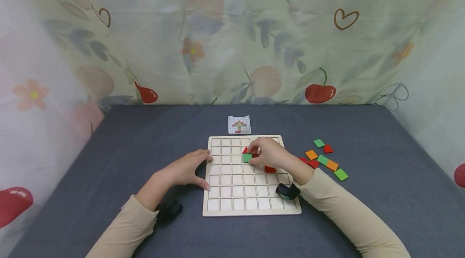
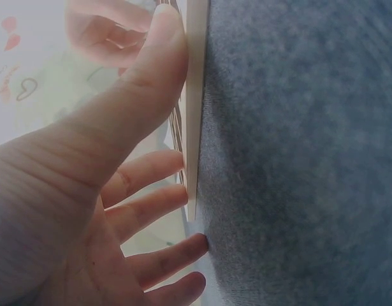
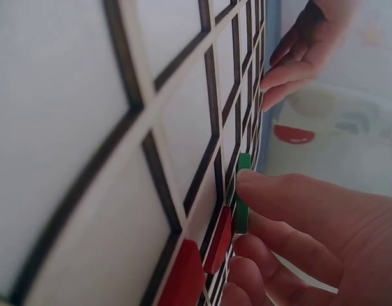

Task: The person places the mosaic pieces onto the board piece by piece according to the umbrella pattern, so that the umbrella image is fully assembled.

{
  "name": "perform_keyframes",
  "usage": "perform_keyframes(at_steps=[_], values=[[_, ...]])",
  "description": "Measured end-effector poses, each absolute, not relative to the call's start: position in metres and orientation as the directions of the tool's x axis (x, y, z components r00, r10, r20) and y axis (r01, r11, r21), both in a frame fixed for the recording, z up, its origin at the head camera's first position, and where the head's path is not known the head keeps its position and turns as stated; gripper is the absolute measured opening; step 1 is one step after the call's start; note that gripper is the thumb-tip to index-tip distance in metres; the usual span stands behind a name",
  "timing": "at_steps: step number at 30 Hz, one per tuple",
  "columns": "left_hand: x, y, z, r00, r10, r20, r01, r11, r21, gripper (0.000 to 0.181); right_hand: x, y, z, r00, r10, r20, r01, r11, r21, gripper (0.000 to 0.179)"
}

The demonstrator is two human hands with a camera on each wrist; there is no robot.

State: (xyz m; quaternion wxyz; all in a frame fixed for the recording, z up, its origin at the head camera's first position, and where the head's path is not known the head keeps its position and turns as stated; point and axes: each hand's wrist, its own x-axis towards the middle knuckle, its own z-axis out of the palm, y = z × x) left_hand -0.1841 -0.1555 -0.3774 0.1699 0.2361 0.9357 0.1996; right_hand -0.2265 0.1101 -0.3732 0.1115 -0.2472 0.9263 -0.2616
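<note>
A wooden grid board (image 1: 232,212) lies on the dark cloth. Over its upper part, my right hand (image 1: 270,154) pinches a green square tile (image 1: 247,158) between thumb and fingers. In the right wrist view the green tile (image 3: 244,210) stands out edge-on above the grid, beside red pieces (image 3: 218,245). A small red triangle (image 1: 245,150) shows just above the green tile, and another red piece (image 1: 270,169) sits lower right, partly covered by the hand. My left hand (image 1: 187,169) rests spread at the board's left edge, thumb (image 2: 164,25) on the rim, fingers extended.
A small picture card (image 1: 239,125) with a coloured grid pattern lies behind the board. To the right are loose tiles: green (image 1: 341,175), orange (image 1: 311,154) and red (image 1: 328,149). A patterned curtain (image 1: 225,40) hangs behind the table.
</note>
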Motion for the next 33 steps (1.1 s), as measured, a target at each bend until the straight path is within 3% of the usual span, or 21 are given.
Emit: perform_keyframes(at_steps=[18,33], values=[[-0.185,-0.156,-0.379,-0.832,0.509,-0.219,0.375,0.808,0.455,0.082,-0.227,0.114,-0.372,-0.858,-0.506,-0.089,-0.379,0.740,-0.557,0.020],[-0.185,-0.156,-0.379,-0.837,0.500,-0.223,0.372,0.818,0.439,0.082,-0.237,0.194,-0.360,-0.939,-0.342,-0.036,-0.253,0.759,-0.600,0.026]])
